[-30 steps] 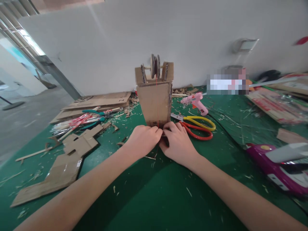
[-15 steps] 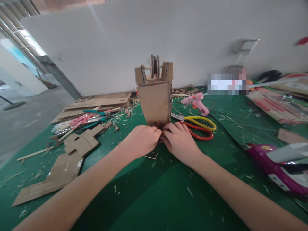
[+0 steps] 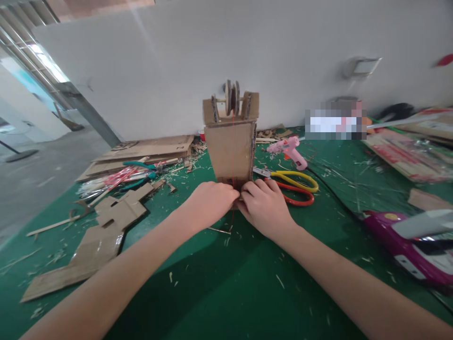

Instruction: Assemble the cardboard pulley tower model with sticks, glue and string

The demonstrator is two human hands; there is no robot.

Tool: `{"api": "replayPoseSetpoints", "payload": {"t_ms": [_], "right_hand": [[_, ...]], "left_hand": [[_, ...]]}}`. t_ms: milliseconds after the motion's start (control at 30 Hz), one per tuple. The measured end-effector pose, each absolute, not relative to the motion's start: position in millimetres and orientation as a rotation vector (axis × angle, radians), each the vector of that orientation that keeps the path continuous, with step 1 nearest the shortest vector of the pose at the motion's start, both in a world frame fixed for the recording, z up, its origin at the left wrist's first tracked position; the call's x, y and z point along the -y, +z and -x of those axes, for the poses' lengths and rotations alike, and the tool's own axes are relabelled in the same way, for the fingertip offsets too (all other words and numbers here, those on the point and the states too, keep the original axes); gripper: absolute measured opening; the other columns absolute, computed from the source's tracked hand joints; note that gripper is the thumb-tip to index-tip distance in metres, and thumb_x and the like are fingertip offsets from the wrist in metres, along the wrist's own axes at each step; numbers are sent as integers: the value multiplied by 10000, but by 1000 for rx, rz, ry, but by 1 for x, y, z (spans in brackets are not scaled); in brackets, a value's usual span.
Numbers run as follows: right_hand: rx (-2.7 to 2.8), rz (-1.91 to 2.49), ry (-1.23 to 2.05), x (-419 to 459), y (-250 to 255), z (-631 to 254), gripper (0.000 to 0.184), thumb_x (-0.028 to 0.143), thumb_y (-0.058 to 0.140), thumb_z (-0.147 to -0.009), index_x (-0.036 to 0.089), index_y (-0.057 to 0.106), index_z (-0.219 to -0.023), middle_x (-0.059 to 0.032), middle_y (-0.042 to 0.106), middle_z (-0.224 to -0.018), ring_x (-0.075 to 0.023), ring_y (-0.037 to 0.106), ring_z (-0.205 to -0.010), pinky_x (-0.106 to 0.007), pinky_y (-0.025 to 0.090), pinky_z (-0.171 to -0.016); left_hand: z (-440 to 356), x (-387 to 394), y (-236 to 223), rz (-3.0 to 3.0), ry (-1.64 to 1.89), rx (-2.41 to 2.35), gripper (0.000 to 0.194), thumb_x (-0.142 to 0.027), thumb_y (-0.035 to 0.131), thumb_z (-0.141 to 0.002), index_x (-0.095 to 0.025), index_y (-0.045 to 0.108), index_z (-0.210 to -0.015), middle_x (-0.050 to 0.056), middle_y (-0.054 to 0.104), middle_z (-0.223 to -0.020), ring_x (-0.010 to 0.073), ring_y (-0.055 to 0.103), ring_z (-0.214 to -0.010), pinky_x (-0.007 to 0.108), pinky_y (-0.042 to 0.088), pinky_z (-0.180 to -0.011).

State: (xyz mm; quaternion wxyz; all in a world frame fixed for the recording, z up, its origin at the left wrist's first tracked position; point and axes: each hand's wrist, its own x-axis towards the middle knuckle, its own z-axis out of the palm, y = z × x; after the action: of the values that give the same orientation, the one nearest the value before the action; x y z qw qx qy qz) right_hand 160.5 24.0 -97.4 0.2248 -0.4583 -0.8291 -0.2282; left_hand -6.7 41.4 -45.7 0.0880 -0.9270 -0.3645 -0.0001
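Surface: a green tabletop [image 3: 226,293], scattered with pale shavings.
Cardboard tower [image 3: 231,151]: it stands upright on the tabletop, before the hands; a cardboard pulley wheel [image 3: 228,97] is at its top, and a red string [image 3: 233,141] runs down its front.
Left hand [image 3: 212,203]: fingers curled together at the tower's base; what they pinch, I cannot tell.
Right hand [image 3: 265,205]: fingers bent, close beside the left ones; their hold is hidden.
Right side: red-and-yellow-handled scissors [image 3: 295,182], pink glue gun [image 3: 292,150].
Left side: cut cardboard pieces [image 3: 95,245].
Room: pale wall [image 3: 177,71] behind, grey floor [image 3: 53,165] at left.
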Motion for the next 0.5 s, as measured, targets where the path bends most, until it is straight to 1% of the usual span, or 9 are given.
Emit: {"api": "replayPoseSetpoints", "payload": {"t_ms": [167, 267, 367, 500], "right_hand": [[2287, 1359, -507, -20, -97, -159, 176, 294, 513, -850, 158, 624, -828, -76, 612, -961, -226, 472, -885, -377, 301, -763], [2252, 1428, -412, -17, -98, -155, 191, 320, 546, -806, 160, 624, -875, -88, 588, -1028, -244, 457, -912, -372, 311, -766], [2219, 1455, -367, -17, -101, -150, 183, 329, 550, -804, 172, 633, -851, -93, 574, -1025, -246, 447, -895, -367, 314, -752], [2189, 1466, -340, -19, -105, -148, 104, 240, 545, -801, 188, 635, -801, -74, 569, -982, -232, 442, -879, -353, 311, -722]], "left_hand": [[2, -38, -39, 2767, 27, 1112, 186, -226, 467, -900, -183, 625, -811, 34, 678, -802, 199, 643, -719, 287, 423, -563], [1, -37, -37, 2773, 44, 1108, 180, -202, 463, -890, -170, 629, -831, 42, 677, -807, 184, 638, -707, 274, 415, -560], [2, -37, -37, 2778, 47, 1091, 209, -209, 443, -901, -164, 632, -826, 53, 676, -797, 184, 638, -706, 277, 414, -569], [3, -36, -38, 2806, 33, 1095, 213, -237, 453, -908, -178, 631, -807, 39, 674, -780, 183, 629, -682, 282, 406, -557]]}}
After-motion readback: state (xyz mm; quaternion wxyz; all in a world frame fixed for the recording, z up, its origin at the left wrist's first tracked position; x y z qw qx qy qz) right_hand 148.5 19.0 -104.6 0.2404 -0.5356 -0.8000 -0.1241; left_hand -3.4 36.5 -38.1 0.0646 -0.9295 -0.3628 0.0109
